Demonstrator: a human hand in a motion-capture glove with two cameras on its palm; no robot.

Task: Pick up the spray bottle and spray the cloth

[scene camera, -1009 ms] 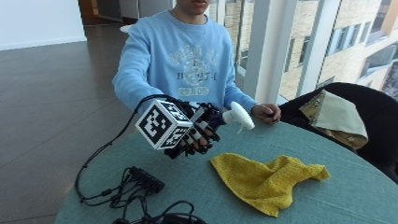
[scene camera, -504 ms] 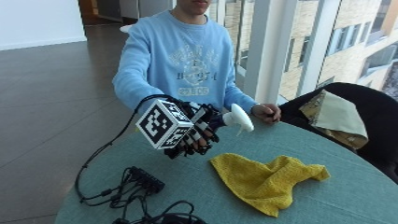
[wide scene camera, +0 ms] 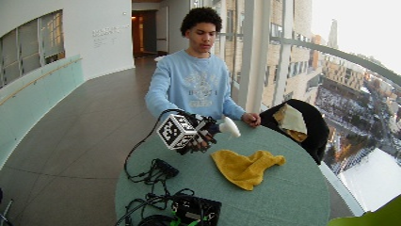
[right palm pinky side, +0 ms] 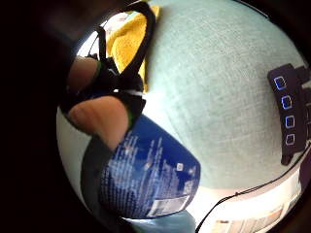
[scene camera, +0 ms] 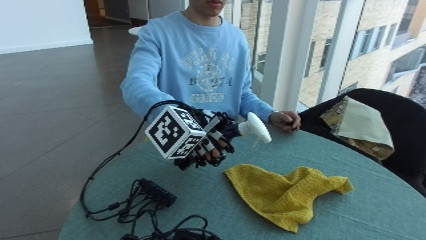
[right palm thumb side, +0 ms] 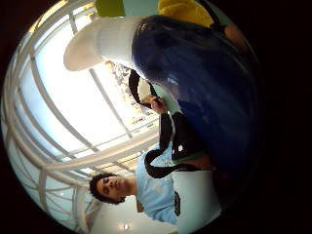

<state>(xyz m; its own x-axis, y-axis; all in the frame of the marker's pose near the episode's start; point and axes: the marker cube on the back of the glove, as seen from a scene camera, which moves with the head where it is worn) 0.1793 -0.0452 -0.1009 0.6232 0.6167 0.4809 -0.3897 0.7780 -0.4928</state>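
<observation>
The gloved right grip [scene camera: 208,145] is closed around a blue spray bottle [scene camera: 245,129], held above the bench [scene camera: 373,210] with its white nozzle toward the window side. A yellow cloth [scene camera: 283,194] lies crumpled on the bench just beside and below the bottle. The bare left hand [scene camera: 286,120] rests at the bench edge.

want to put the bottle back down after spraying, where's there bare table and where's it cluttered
Bare table lies beyond the yellow cloth, toward the black chair, and between the cloth and the bare hand. Crowded: the cables on the near edge, below the gloved right hand gripping the spray bottle.
</observation>
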